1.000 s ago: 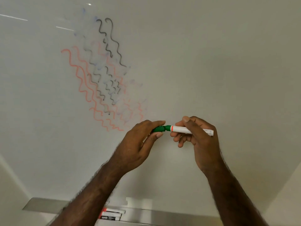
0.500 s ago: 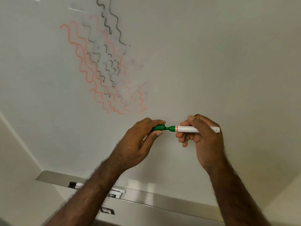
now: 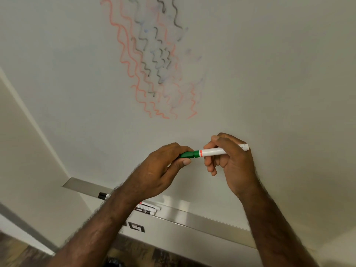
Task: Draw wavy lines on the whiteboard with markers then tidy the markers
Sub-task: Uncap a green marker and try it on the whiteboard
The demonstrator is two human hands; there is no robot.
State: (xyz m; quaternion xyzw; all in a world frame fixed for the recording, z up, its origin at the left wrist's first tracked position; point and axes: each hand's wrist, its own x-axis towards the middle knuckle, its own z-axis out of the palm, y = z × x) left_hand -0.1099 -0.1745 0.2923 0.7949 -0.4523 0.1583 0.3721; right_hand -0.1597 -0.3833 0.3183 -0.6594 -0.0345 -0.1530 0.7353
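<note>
The whiteboard (image 3: 269,74) fills most of the view, with red and black wavy lines (image 3: 152,60) drawn at its upper middle, partly smudged. In front of it I hold a green marker (image 3: 213,151) level. My right hand (image 3: 231,162) grips its white barrel. My left hand (image 3: 159,170) pinches the green cap (image 3: 186,154), which sits against the marker's green collar. Whether the cap is fully seated I cannot tell.
A metal tray (image 3: 192,216) runs along the whiteboard's lower edge. On it lie a black-capped marker (image 3: 103,195) at the left and two or three more markers (image 3: 148,209) partly hidden by my left forearm. Dark wood floor shows below.
My head has tilted down, so the drawing slid up the view and the tray came further into sight. The cap has closed in against the marker's collar.
</note>
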